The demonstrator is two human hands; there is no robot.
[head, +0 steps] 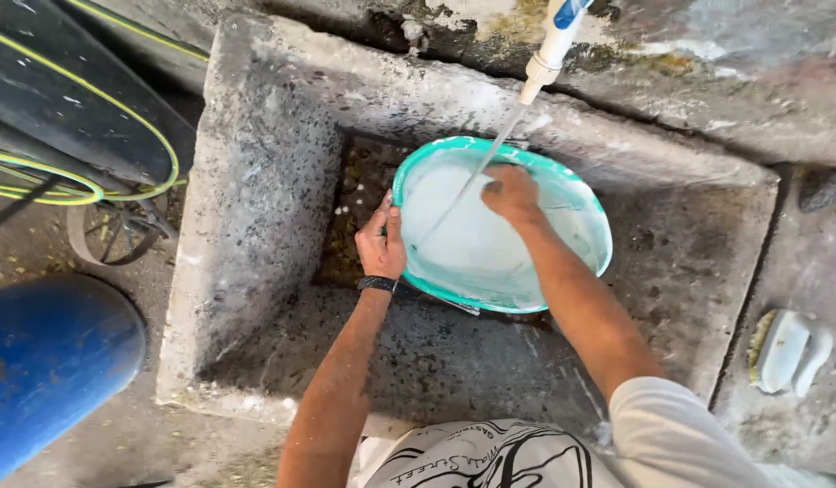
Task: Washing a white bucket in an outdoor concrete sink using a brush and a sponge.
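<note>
Head view: left hand (382,244) grips turquoise bucket (580,203) rim; right hand (511,192) closed inside, under white tap (551,50).

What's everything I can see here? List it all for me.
Basin: one, teal with whitish inside, tilted in the stone sink.
Sink: one, grey stone, centre.
Tap: one, white, top, running water into the basin.
Barrel: one, blue, lower left.
Hose: yellow-green, upper left.
White object: one, on the ledge at right.
Wristband: one, black, left wrist.
Left hand: grips the basin's rim.
Right hand: inside the basin, under the water.
</note>
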